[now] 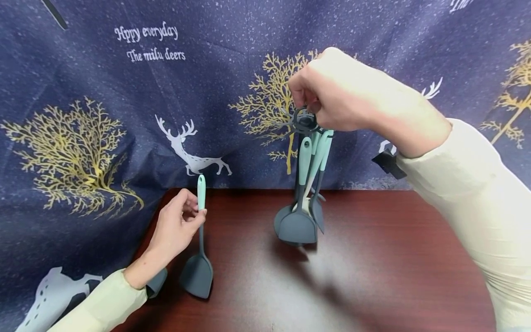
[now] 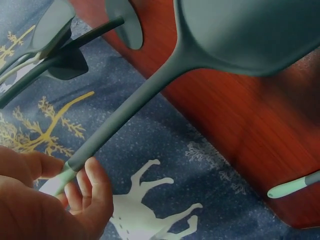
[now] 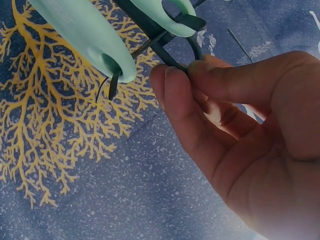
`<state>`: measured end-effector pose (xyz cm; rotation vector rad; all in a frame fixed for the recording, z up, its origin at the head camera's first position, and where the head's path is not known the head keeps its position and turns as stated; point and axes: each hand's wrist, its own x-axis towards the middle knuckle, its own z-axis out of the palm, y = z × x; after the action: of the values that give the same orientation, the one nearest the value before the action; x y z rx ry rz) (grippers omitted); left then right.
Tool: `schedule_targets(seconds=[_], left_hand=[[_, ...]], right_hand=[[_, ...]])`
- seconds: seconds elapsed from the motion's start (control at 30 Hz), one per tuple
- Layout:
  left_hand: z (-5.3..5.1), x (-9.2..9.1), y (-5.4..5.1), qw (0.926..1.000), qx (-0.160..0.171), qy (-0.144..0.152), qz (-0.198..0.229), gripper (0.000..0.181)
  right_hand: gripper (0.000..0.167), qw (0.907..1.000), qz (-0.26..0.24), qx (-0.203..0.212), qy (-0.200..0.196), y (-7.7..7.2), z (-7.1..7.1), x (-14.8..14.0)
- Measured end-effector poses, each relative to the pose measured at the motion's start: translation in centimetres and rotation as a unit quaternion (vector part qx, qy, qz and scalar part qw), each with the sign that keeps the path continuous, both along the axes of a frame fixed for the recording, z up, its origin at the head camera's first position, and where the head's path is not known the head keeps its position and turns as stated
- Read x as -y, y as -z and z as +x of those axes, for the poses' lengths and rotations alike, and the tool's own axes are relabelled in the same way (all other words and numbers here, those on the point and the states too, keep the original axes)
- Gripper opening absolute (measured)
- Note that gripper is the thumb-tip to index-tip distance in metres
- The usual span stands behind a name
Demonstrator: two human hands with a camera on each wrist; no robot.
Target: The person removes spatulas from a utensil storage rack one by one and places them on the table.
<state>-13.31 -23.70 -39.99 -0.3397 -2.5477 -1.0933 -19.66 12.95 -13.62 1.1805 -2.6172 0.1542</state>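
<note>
My left hand (image 1: 176,226) pinches the mint handle of a dark grey turner (image 1: 198,276), its blade hanging down over the table's left side; the left wrist view shows the thumb and fingers (image 2: 95,185) round the handle's lower end. My right hand (image 1: 332,97) grips the ring top of a dark utensil stand (image 1: 306,121), with several mint-handled utensils (image 1: 297,228) hanging from its hooks. In the right wrist view the thumb and fingers (image 3: 182,100) pinch the dark ring, beside a mint handle (image 3: 85,35) on a hook.
Another dark utensil (image 1: 156,282) lies at the table's left edge, partly behind my left forearm; its mint handle end (image 2: 287,188) shows in the left wrist view. Behind the dark red wooden table (image 1: 373,240) hangs a blue cloth (image 1: 232,69) with deer and trees.
</note>
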Motion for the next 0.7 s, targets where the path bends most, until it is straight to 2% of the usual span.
schedule_targets(seconds=[0.4, 0.7], left_hand=[[-0.4, 0.4, 0.6, 0.9990, 0.003, 0.001, -0.044, 0.026], [-0.7, 0.7, 1.3, 0.9982, 0.001, 0.003, -0.060, 0.028]], right_hand=[[0.043, 1.0000, 0.002, -0.004, -0.001, 0.0, -0.1, -0.1], [0.045, 1.0000, 0.004, -0.004, -0.001, 0.1, -0.2, -0.2]])
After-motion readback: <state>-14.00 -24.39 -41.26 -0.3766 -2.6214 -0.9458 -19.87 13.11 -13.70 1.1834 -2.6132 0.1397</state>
